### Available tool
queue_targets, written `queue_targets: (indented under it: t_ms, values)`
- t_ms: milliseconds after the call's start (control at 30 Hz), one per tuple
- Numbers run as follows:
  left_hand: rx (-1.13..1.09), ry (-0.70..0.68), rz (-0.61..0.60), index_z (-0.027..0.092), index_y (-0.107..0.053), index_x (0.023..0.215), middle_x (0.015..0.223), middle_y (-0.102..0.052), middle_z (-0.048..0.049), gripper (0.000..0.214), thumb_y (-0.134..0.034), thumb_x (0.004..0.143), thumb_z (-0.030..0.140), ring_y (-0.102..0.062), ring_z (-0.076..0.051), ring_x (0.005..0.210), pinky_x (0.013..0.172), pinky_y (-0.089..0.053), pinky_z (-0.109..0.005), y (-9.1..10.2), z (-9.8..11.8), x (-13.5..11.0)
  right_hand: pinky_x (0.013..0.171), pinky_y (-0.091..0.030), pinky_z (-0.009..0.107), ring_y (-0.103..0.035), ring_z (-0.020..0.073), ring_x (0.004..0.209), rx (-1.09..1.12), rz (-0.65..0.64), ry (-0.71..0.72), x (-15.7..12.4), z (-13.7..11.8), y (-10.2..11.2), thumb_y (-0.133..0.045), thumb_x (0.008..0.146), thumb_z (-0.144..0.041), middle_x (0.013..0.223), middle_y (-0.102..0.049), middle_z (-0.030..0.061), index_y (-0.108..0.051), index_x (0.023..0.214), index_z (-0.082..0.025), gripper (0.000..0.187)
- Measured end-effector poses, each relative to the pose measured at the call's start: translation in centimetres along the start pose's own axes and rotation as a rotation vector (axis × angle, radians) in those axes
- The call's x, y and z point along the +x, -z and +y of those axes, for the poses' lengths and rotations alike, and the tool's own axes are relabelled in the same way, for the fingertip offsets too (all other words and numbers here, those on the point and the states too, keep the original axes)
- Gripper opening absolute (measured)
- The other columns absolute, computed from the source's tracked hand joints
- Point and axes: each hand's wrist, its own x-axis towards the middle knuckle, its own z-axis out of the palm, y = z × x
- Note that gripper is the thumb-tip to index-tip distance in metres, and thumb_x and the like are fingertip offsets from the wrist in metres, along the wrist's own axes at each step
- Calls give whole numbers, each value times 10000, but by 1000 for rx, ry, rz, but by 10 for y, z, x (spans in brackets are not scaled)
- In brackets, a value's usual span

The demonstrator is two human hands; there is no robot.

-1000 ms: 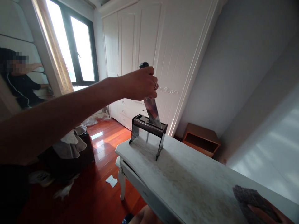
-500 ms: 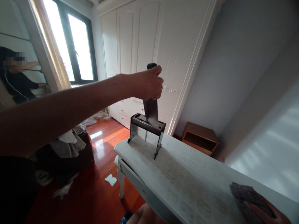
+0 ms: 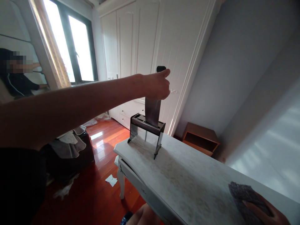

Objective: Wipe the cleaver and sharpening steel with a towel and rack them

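My left hand [image 3: 158,86] is closed around the black handle [image 3: 161,68] of a broad-bladed kitchen knife [image 3: 152,112], a cleaver by its shape. The blade points down, nearly upright, and its lower end meets the slotted top of a knife holder [image 3: 136,118]. How deep it sits in the slot I cannot tell. Clear sides and dark feet carry the holder on the far end of a white table [image 3: 187,168]. At the lower right, my right hand [image 3: 269,209] is closed on a grey cloth [image 3: 245,197] resting on the tabletop.
A white wardrobe [image 3: 126,40] stands behind the table, with a brown open-fronted cabinet [image 3: 201,137] beyond the table's far side. White paper [image 3: 111,180] lies on the red wooden floor [image 3: 100,193]. Another person [image 3: 21,78] is at the far left.
My left hand has shifted right with the knife, and the blade has turned from slanted to nearly upright. My right hand and the cloth have moved slightly left.
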Motion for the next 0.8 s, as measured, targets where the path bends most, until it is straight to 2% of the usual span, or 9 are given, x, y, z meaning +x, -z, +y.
queue_targets:
  t_ms: [100, 233, 467, 633, 800]
  values:
    - [98, -32, -51, 171, -648, 730, 759, -657, -33, 160, -557, 770, 45, -535, -155, 811, 1030, -249, -470, 4, -1, 5, 806, -581, 482, -698, 420, 969, 55, -19, -109, -1, -5, 1, -657, 564, -661, 977, -761, 113, -688, 999, -205, 632]
    - [78, -20, -116, 166, -649, 745, 799, -681, -37, 160, -541, 795, 60, -534, -149, 798, 1026, -252, -482, 8, -2, 11, 855, -561, 492, -681, 425, 1012, 85, -50, -143, -2, -13, 2, -670, 528, -668, 1003, -754, 119, -679, 995, -212, 653]
    - [22, -27, -181, 174, -674, 769, 907, -711, -54, 183, -555, 756, 36, -556, -169, 854, 1039, -226, -498, 12, 5, 19, 813, -579, 445, -698, 390, 979, 77, -12, -77, -4, -16, 1, -659, 557, -658, 975, -765, 81, -692, 943, -233, 575]
    - [-48, -41, -177, 169, -679, 753, 879, -714, -59, 207, -547, 762, 10, -547, -175, 839, 1041, -216, -505, 6, 10, 23, 775, -585, 443, -715, 387, 928, 75, -21, -75, -4, -18, 3, -666, 536, -661, 922, -774, 79, -696, 944, -229, 596]
    - [-157, -52, -172, 169, -671, 743, 865, -723, -56, 180, -572, 774, 21, -542, -175, 824, 1039, -195, -510, -4, 23, 27, 834, -567, 482, -700, 410, 971, 78, -25, -107, -3, -18, 3, -661, 522, -675, 961, -770, 99, -690, 964, -227, 630]
